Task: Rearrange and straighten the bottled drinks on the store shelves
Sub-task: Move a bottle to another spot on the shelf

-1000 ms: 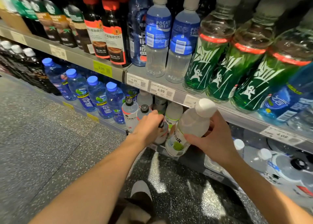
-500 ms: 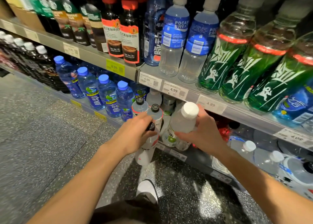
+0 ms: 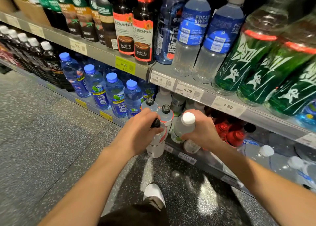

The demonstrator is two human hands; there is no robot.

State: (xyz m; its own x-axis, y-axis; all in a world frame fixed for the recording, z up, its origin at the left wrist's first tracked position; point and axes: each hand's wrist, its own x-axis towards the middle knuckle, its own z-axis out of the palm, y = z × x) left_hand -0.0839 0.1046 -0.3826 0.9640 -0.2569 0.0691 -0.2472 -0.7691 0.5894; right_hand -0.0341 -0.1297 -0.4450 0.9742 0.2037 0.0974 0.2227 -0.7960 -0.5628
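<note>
a: what is your left hand [image 3: 136, 131] doing?

b: your left fingers [image 3: 154, 133] are curled round the black-cap bottle [image 3: 156, 140]. you hold it near its top. it hangs in the air in front of the low shelf [image 3: 186, 159], with its bottom over the floor [image 3: 51, 140].

a: and your right hand [image 3: 202, 131]?

b: your right fingers are wrapped round the white-cap bottle [image 3: 185, 124]. it leans a bit and sits just right of the black-cap bottle, over the edge of the low shelf.

a: what else is near the black-cap bottle?

b: just behind it stand two more clear bottles with black caps [image 3: 165, 113]. to the left of it is a row of blue-cap bottles [image 3: 114, 94]. up above it, on the next shelf, stand dark coffee bottles [image 3: 142, 30], blue sports drinks [image 3: 193, 35] and big green bottles [image 3: 242, 59] that lean. white price tags [image 3: 188, 90] run along that shelf edge. below the black-cap bottle you can see your white shoe [image 3: 153, 194] on the floor.
</note>
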